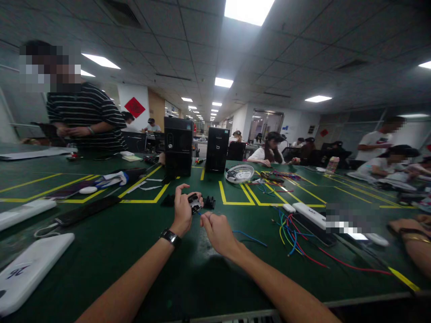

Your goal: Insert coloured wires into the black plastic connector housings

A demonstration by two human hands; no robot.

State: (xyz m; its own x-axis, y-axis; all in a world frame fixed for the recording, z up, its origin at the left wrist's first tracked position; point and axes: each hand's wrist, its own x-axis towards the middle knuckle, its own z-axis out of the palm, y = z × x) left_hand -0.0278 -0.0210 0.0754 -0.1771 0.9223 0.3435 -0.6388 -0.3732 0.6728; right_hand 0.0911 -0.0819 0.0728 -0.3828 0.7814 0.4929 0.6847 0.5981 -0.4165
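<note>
My left hand (183,211), with a dark watch on its wrist, is closed around a small black part (194,203) that has pale or metallic pieces in it. I cannot make out its exact kind. Close against it on the right, my right hand (217,229) pinches a blue wire (251,236), whose short end points at the black part while its tail lies out past the hand. Whether the wire's end is inside the part is too small to tell. Just behind the hands, a black ridged piece (210,202) rests on the green table (202,278).
Two black computer towers (177,148) stand ahead, near a white plastic basket (239,173). Loose coloured wires (291,233) lie to the right beside a white power bank (310,215). A white case (33,273) is at left. Someone in a striped shirt (85,116) stands across.
</note>
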